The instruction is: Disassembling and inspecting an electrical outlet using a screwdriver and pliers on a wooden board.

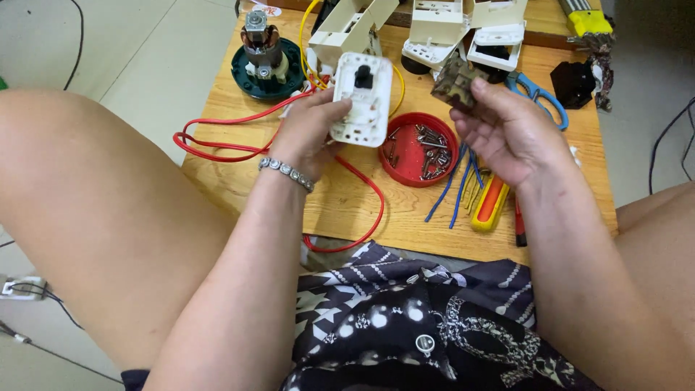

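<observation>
Head view: I see a white plate (363, 100) with a black centre switch, above the bench (347, 203) — my left hand (313, 134) grips its edge. My right hand (507, 130), half-curled, pinches a grimy brown block (457, 83) beside it.

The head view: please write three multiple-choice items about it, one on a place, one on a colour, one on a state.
1. Where does the red lid lie?
A. on the wooden table
B. on the floor
C. on the person's lap

2. What colour is the plate that the left hand holds?
A. black
B. white
C. green

3. What is in the right hand?
A. nothing
B. scissors
C. a small brownish block

Answers: 1 A, the lid with screws rests on the wood. 2 B, the plate is white with a dark centre. 3 C, its fingertips pinch the block.
</observation>
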